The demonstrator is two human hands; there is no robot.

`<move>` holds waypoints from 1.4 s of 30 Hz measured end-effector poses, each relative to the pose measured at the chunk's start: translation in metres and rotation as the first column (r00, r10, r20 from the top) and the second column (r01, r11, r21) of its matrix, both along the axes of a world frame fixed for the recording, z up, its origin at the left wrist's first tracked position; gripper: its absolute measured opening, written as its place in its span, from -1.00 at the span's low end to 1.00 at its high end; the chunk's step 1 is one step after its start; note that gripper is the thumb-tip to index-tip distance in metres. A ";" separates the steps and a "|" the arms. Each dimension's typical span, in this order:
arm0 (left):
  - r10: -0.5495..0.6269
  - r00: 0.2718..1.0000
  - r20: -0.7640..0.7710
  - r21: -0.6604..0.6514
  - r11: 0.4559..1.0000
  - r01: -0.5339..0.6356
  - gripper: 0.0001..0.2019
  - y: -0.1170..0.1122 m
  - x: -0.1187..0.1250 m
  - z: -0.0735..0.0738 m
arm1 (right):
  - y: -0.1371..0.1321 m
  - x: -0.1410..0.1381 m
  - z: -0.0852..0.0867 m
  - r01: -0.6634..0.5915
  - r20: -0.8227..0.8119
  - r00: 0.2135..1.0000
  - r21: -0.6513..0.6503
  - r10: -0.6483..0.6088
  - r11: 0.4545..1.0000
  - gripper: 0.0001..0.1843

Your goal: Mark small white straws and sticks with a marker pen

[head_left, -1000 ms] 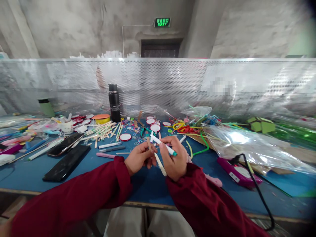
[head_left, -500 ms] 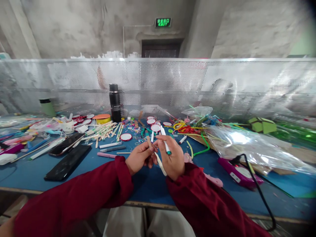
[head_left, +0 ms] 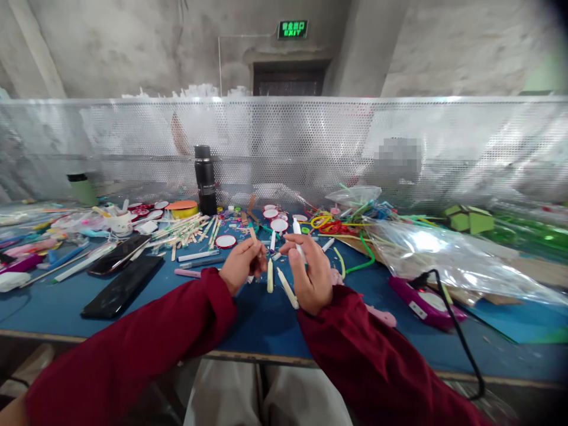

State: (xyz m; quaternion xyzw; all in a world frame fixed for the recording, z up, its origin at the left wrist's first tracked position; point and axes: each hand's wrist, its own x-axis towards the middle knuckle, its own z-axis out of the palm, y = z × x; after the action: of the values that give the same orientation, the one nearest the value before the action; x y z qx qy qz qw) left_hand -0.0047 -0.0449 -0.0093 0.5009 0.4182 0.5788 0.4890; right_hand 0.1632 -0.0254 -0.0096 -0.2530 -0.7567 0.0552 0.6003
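Note:
My left hand is closed in a pinch on a thin wooden stick that points up and away from me. My right hand is closed round a white marker pen, its white end sticking up past my fingers. Both hands hover just above the blue table, a little apart. Two pale sticks lie on the table between and under my hands. Dark red sleeves cover both arms.
Two black phones lie at the left. A black flask stands at the back. Wooden sticks, round red-rimmed discs, pens and coloured pipe cleaners litter the middle. A clear plastic bag and a purple glue gun with black cord lie right. A perforated metal screen closes the back.
My right hand turned the marker from slanting across to upright, hiding its green end. My hands drew slightly apart, and a pale stick now lies on the table between them.

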 end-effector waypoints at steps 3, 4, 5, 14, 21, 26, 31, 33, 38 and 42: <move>0.071 0.997 0.033 0.000 0.998 -0.071 -0.63 0.006 -0.005 -0.001 | 0.007 0.000 -0.005 -0.022 -0.021 1.000 -0.043 0.021 0.999 -0.64; 0.076 0.996 0.036 0.007 0.997 -0.076 -0.64 0.008 -0.006 -0.002 | 0.009 0.000 -0.006 -0.016 -0.012 1.000 -0.060 0.015 0.998 -0.63; 0.073 0.997 0.034 0.015 0.997 -0.074 -0.65 0.010 -0.007 -0.003 | 0.012 -0.001 -0.008 -0.007 0.001 1.000 -0.081 0.007 0.997 -0.62; 0.099 0.995 0.028 0.035 0.994 -0.100 -0.68 0.013 -0.009 -0.005 | 0.015 -0.003 -0.004 0.104 0.125 0.988 -0.120 -0.089 0.987 -0.66; 0.116 0.993 0.013 0.030 0.993 -0.116 -0.74 0.016 -0.010 -0.008 | 0.018 0.000 -0.003 0.105 0.181 0.981 -0.162 -0.075 0.981 -0.61; 0.137 0.991 0.007 0.037 0.990 -0.137 -0.75 0.017 -0.009 -0.008 | 0.018 0.009 0.000 0.128 0.236 0.970 -0.301 -0.056 0.945 -0.48; 0.133 0.991 0.005 0.039 0.990 -0.133 -0.74 0.019 -0.010 -0.010 | 0.018 0.020 0.001 0.212 0.291 0.951 -0.385 -0.100 0.898 -0.53; 0.134 0.991 0.015 0.047 0.990 -0.134 -0.73 0.019 -0.010 -0.010 | 0.020 0.023 0.001 0.263 0.353 0.927 -0.379 -0.124 0.887 -0.66; 0.145 0.989 0.034 0.039 0.989 -0.146 -0.73 0.017 -0.009 -0.008 | 0.026 0.019 0.005 0.458 0.542 0.795 -0.243 -0.272 0.855 -0.77; 0.159 0.987 0.015 0.029 0.987 -0.159 -0.74 0.015 -0.009 -0.007 | 0.032 0.007 0.012 0.519 0.634 0.711 -0.180 -0.305 0.836 -0.81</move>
State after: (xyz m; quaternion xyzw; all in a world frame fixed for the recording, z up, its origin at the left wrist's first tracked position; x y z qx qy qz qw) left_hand -0.0134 -0.0296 -0.0159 0.4698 0.4448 0.6254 0.4363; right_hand 0.1700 0.0065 0.0028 -0.5235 -0.8034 -0.0306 0.2821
